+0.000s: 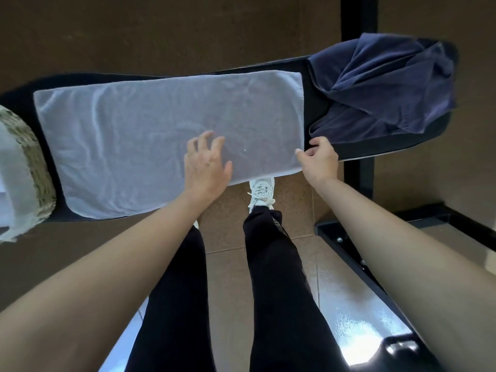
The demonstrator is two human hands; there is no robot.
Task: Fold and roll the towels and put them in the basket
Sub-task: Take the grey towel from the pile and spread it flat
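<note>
A pale grey towel point(150, 135) lies folded into a long flat strip across the black table point(381, 146). My left hand point(206, 165) rests flat on its near right part, fingers spread. My right hand point(319, 159) pinches the towel's near right corner between thumb and fingers. A crumpled dark blue towel point(381, 84) sits in a heap at the table's right end. At the far left edge stands a woven basket point(35, 162) with pale cloth inside it, only partly in view.
The table is narrow, with a black frame leg point(357, 167) at the right and a black base bar point(357, 253) on the tiled floor. My legs and a white shoe point(261, 194) stand just under the table's near edge.
</note>
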